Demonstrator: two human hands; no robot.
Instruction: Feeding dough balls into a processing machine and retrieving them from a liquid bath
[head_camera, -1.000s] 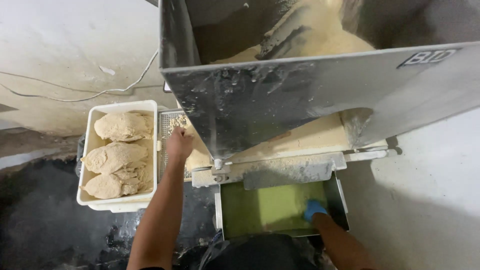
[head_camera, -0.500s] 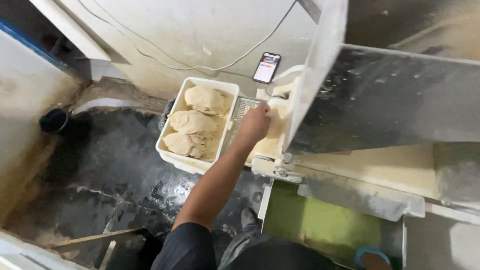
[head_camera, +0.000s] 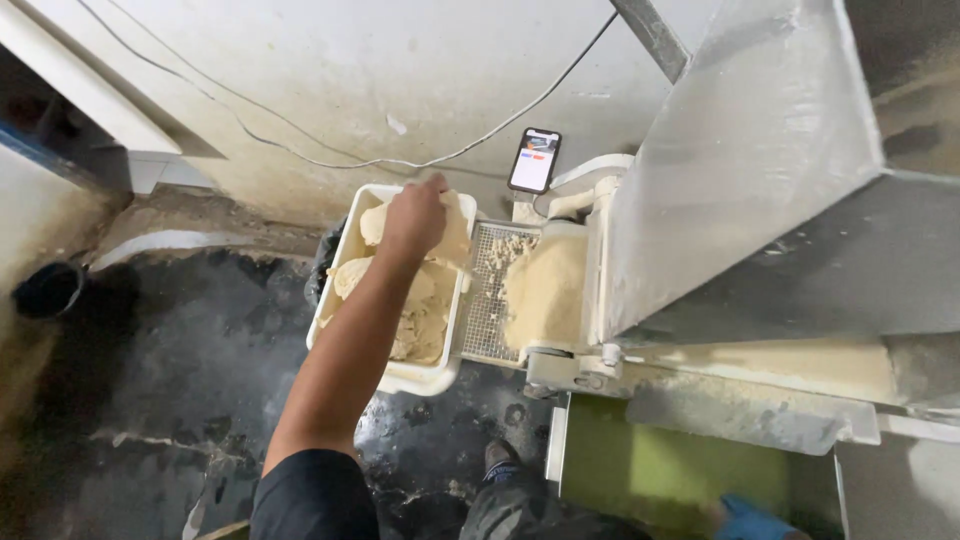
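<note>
Dough sheeter machine feeds a dough sheet onto a wire mesh tray; white tub beside it holds folded dough pieces. Risk: dough tearing or slumping over the tub rim if dropped off-centre. Left hand clenched on a dough piece over the tub. Right hand, blue-gloved, at frame bottom; grip cannot be judged.

One head-worn camera looks steeply down from above, close to the grey metal machine at right, facing the far wall and dark floor at left.
</note>
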